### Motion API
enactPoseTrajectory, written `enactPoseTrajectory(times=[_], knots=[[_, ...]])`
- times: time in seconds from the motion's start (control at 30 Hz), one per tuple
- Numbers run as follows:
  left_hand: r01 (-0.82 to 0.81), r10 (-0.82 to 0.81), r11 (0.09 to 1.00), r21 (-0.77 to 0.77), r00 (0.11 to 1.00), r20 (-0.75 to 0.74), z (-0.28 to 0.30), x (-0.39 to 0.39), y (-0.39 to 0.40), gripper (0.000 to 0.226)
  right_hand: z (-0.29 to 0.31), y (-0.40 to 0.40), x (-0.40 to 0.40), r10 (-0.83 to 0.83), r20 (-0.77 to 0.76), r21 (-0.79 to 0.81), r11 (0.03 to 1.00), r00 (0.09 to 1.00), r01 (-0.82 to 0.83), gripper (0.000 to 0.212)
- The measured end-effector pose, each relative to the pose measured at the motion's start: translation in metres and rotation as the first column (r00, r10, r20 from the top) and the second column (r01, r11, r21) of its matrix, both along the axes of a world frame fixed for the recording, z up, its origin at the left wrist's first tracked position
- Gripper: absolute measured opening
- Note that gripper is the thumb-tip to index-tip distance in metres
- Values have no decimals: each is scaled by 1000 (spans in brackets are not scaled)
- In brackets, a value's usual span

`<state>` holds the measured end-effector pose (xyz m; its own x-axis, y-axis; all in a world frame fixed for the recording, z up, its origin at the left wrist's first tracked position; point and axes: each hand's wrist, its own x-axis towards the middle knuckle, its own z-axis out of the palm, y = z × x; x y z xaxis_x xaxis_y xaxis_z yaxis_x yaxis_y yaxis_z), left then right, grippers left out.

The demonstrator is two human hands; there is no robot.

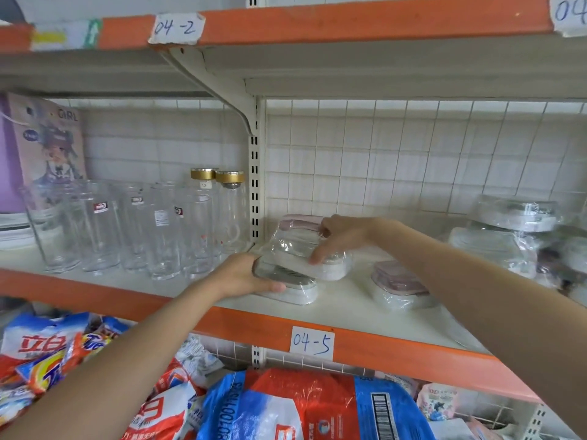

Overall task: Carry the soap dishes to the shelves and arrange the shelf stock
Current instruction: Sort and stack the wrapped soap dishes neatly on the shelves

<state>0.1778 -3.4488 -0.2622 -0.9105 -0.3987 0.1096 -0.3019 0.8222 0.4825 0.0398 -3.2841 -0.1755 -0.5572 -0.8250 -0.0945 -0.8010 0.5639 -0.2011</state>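
Stacking soap dishes is where I am: the wrapped soap dish (301,249) I hold sits tilted over a lower soap dish (292,289) on the shelf (343,312) marked 04-5, its long axis running left to right across the shelf front. My right hand (340,236) grasps it from the right end, fingers curled over its top and near edge. My left hand (244,274) cups the left end of the lower one, thumb along its front. Both grips are on the pile, so the upper dish lies directly between them; I judge it needs levelling onto the one below. Another pink-lidded dish (397,284) rests just to the right, more wrapped stock (508,230) further right, and glass tumblers (127,223) to the left.
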Motion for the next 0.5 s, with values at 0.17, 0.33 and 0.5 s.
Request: enactPoseTrajectory(times=[0.17,0.33,0.5], knots=[[-97,104,985,146,994,-44,-8,-4,-11,62,-7,-22,7,80,27,-41,996,996,-78,46],[-144,167,950,277,984,-60,-1,6,-20,78,-6,-29,9,102,5,18,995,995,-102,42],[-114,126,987,113,986,-110,21,19,-10,104,-8,-38,11,126,-8,34,992,992,-126,59]])
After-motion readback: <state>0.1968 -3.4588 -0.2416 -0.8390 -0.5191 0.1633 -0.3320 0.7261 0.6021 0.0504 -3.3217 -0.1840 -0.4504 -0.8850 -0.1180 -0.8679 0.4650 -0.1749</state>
